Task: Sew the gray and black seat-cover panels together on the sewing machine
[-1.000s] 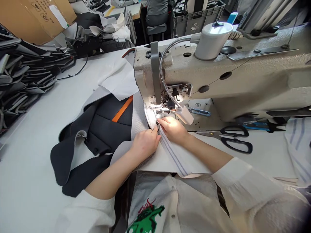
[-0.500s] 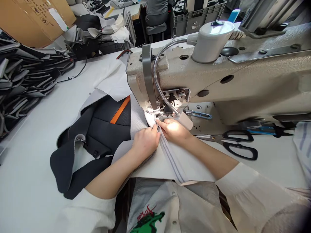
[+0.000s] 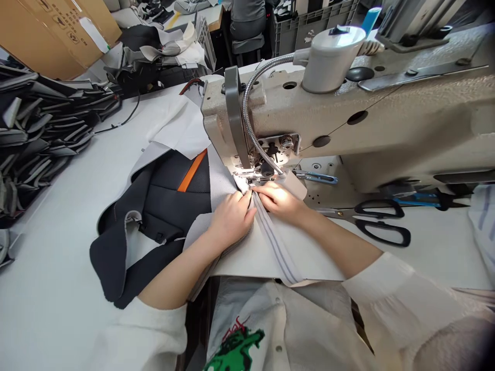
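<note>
Under the head of a sewing machine [image 3: 220,116] lies a black and grey padded fabric piece [image 3: 166,193] with an orange strip [image 3: 193,170]. My left hand [image 3: 232,219] grips its grey edge just in front of the lit presser foot [image 3: 247,178], fingers bent and thumb pointing right. Close beside it, my right hand [image 3: 280,202] pinches a white tape with blue-grey stripes [image 3: 274,245] near the needle area. From there the tape runs down over the table's front edge. The fingers hide where the tape meets the fabric.
Black-handled scissors [image 3: 381,221] lie right of my right forearm, and blue thread snips [image 3: 317,177] rest on the machine bed. Stacked fabric pieces [image 3: 38,123] fill the left side, below a cardboard box [image 3: 54,36]. Behind the machine, a person [image 3: 247,20] sits near a grey crate [image 3: 317,31].
The padded piece has shifted slightly right and toward the machine. My left thumb has moved away from its fingers, downward. My right hand stays by the presser foot with its fingers drawn closer together.
</note>
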Tool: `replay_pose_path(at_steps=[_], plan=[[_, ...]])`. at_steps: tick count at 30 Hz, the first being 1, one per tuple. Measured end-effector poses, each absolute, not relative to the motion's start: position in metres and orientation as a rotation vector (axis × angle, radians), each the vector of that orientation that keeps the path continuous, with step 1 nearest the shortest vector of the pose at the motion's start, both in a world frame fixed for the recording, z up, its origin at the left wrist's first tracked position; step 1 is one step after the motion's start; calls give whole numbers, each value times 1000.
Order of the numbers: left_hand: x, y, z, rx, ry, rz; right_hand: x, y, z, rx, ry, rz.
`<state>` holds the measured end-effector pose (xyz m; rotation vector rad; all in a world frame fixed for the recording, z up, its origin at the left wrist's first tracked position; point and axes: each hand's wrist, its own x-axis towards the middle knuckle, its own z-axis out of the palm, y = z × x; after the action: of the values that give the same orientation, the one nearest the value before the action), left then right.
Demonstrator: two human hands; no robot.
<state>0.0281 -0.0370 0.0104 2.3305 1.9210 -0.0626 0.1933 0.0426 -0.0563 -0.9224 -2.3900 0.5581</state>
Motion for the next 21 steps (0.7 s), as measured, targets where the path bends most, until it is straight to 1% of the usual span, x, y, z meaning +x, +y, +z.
replay_pose_path(at_steps=[2, 4, 7, 9, 12, 14, 18, 21], plan=[[11, -62, 16, 2391, 1842, -18, 201, 39, -47, -755, -2398, 628], [-9, -89, 21, 2405, 1868, -26, 203, 37, -35, -518, -2513, 646], [-33, -116, 28, 2391, 1897, -147, 192, 35, -19, -323, -2745, 504], [-38, -120, 36, 2355, 1841, -238, 177, 33, -12, -345, -2847, 283], [-24, -112, 52, 2239, 1829, -380, 153, 28, -10, -391, -2861, -79], [-7, -106, 60, 2257, 1818, -464, 142, 23, -13, -367, -2843, -202], [25, -101, 49, 2364, 1606, -560, 144, 8, -25, -296, -2845, -256], [36, -96, 30, 2288, 1625, -493, 164, -3, -31, -436, -2793, -127]])
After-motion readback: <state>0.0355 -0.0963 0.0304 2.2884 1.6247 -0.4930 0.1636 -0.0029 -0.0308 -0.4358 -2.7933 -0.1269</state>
